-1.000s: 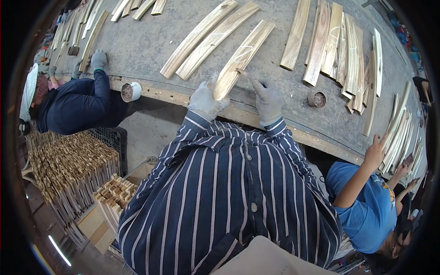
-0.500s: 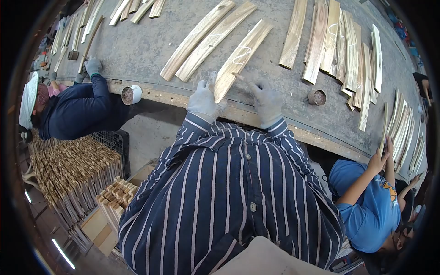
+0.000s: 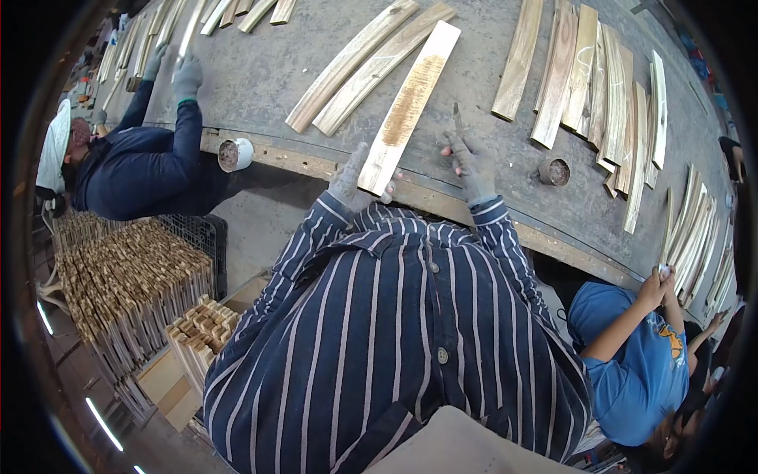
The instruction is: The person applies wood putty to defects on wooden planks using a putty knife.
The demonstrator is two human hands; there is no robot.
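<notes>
My left hand (image 3: 347,178), in a grey glove, grips the near end of a slightly curved wooden slat (image 3: 404,110). The slat is raised at a slant over the table, its upward face pale with a rough brown patch along the middle. To the right, my gloved right hand (image 3: 472,167) is apart from the slat, with bare fingertips showing. A thin, dark, pointed tool (image 3: 455,118) sticks up from its curled fingers; its handle is hidden. Two more slats (image 3: 347,67) lie on the table just left of the held one.
On the grey table (image 3: 260,95), several slats (image 3: 580,71) lie to the right. A cup of brown paste (image 3: 554,171) stands near my right hand, another cup (image 3: 235,155) at the left edge. Co-workers in dark blue (image 3: 150,170) and light blue (image 3: 632,355) flank me. Stacked wood (image 3: 134,268) stands lower left.
The slat in my left hand has been turned over, from a chalk-marked face to one with a brown patch. My right hand has moved slightly right, away from it. The left co-worker's arms reach farther out.
</notes>
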